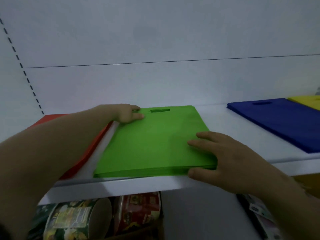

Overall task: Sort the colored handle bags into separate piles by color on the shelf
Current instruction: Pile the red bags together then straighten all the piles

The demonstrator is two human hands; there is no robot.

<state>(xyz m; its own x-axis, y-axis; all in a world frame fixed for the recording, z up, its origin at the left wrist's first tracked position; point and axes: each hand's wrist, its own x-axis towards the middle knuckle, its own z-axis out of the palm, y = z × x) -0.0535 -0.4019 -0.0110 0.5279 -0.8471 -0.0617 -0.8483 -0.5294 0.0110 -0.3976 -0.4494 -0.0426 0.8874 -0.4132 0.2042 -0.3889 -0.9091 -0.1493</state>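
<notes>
Fingers (pixel 194 144) flat atop green bag pile (pixel 152 146)

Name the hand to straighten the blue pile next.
Right, probably. The right hand rests on the near right corner of the green pile, nearest the blue pile; the left hand lies at its far left corner.

1. A pale grey-white back panel (pixel 155 32) fills the upper view, crossed by a thin dark level seam (pixel 173 61).
2. At far left a row of dark slots (pixel 20 64) slants down toward the shelf.
3. The white shelf (pixel 225 122) juts from the panel; its front edge (pixel 121 187) is a flat white strip.
4. Beneath it stand a blurred green-yellow pack (pixel 72 219) and a red pack (pixel 138 210), side by side; more packets (pixel 259 217) lie at lower right.
5. The light is dim, cool and even, bluish on the white surfaces.
</notes>
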